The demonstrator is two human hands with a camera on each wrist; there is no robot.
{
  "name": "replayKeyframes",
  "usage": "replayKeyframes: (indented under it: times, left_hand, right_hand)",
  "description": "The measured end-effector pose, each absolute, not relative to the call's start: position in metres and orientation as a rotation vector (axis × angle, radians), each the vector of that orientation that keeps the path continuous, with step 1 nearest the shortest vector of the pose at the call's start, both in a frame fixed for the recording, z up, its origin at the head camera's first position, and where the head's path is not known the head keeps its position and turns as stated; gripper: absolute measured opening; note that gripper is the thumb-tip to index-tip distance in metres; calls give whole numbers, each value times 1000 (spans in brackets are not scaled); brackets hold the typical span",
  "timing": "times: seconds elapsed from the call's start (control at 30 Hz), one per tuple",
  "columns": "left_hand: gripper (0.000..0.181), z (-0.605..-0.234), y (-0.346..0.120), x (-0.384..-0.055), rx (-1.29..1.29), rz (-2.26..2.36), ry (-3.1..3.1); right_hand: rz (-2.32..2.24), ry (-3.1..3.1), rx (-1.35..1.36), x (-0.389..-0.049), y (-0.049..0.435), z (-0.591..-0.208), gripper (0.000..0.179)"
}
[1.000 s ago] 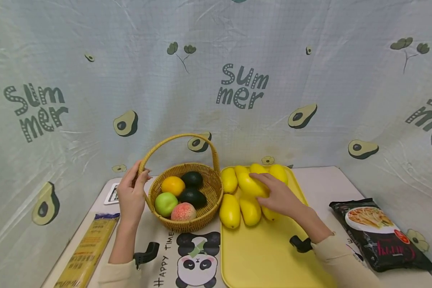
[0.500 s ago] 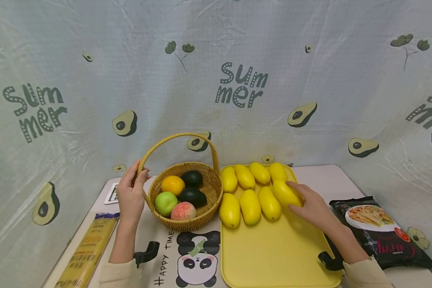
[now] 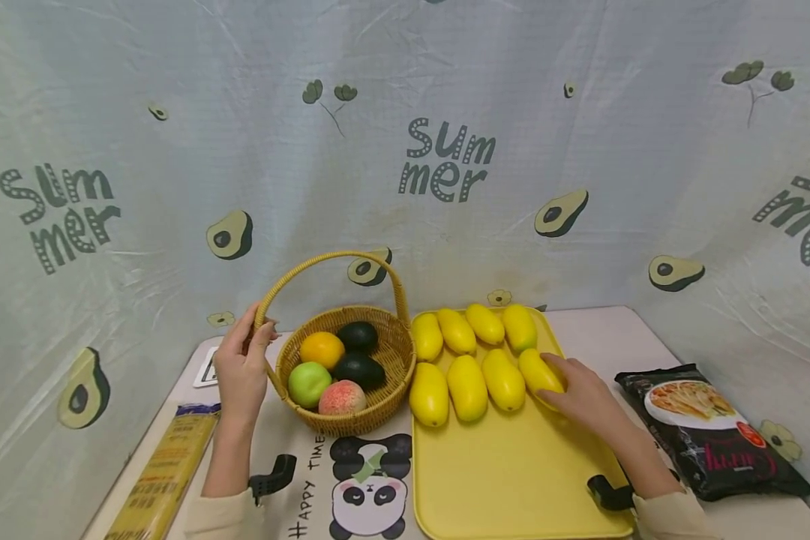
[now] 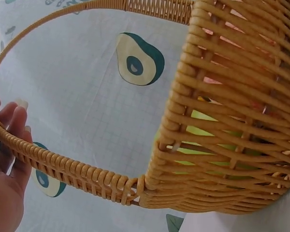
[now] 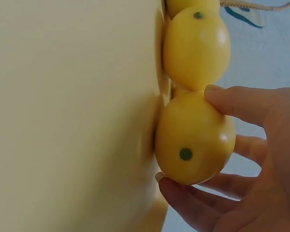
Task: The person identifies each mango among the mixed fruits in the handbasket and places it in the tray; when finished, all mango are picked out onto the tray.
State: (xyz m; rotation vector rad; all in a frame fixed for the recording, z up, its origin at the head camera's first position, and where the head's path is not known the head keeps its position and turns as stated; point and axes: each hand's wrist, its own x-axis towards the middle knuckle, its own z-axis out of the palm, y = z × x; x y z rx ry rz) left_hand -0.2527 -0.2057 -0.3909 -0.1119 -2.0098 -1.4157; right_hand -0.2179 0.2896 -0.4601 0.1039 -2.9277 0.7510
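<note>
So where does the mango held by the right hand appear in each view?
Head: the held mango is right of centre, at the right end of the front row on the yellow tray.
Left wrist: not in it.
Right wrist: centre, at, between thumb and fingers.
Shared landmark: the yellow tray.

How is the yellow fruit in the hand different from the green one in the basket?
The yellow fruit is long and oval; the green fruit is round. The yellow fruit lies on the yellow tray, last in the front row, while the green fruit sits in the wicker basket. The right hand grips the yellow fruit; no hand touches the green fruit. Both have smooth skin.
</note>
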Motion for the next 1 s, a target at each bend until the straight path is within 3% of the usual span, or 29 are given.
replayKeyframes:
  times: [0.63,1.0]
  left_hand:
    - [38,-392,-216,-252,-124,-1400,-2026]
    - [37,-390,-215,-256,-133,-1349,-2063]
  right_hand:
    - [771,-3108,57,-230,283,-445,85]
    - [881,-2958,66,-224,292,-443,79]
